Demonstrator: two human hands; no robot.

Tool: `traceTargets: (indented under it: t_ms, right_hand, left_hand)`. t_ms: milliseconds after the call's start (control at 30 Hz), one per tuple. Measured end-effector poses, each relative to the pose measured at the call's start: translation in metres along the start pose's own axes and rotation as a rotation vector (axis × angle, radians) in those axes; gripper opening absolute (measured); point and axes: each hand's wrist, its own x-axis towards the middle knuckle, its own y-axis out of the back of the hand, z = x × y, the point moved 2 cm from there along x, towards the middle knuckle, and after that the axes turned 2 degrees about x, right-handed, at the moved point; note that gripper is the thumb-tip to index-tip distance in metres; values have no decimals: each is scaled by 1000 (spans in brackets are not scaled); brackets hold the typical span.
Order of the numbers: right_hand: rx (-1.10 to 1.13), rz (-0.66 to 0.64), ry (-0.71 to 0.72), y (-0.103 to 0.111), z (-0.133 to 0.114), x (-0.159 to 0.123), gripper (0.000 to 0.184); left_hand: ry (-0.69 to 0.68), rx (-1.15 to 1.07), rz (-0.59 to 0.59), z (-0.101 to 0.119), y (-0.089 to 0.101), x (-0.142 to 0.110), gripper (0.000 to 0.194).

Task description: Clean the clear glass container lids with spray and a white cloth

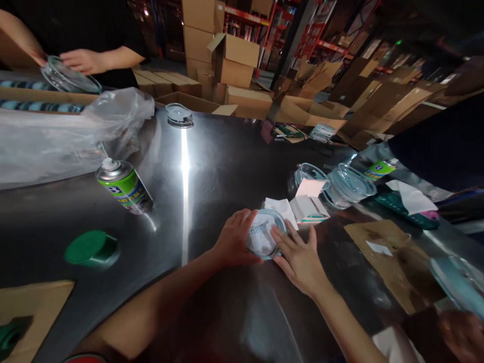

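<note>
Head view: left hand (pixel 235 241), grip closed round clear, blue-rimmed disc-like piece (pixel 261 235); right hand (pixel 305 261) open, fingertips on top, apparently steadying.

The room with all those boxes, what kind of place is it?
Probably a warehouse with a packing area. There are stacked cardboard boxes, tall orange-red shelves, and a shiny dark worktable in front.

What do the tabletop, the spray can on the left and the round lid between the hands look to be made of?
Tabletop: likely polished metal, given its mirror-like light streak. Spray can: probably printed metal with a shiny rim, its nozzle pale plastic. Round lid: clear and glossy, glass or plastic; I can't tell which.
</note>
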Motion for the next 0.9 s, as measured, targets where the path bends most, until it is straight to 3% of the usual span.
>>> traceTargets:
  t_ms: [167,333,433,567,800,900]
  right_hand:
    - [17,-38,14,-1,-9,2,62]
    - [-2,-6,17,3,-5,1,47]
    - [0,20,-28,4,-8,6,48]
    - [2,40,40,6,-11,5,46]
    - [76,197,-216,4,-4,14,28]
    - [158,231,-244,-3,-7,20,23]
  left_hand:
    - [-12,-49,43,-3,1,-1,117]
    - [-28,-58,30,-2,0,-1,117]
    - [-20,-32,18,-3,1,-1,117]
    - [-11,6,-13,-3,2,-1,119]
    - [-26,11,-2,-4,-2,0,118]
    - [-33,20,-2,-4,-2,-1,119]
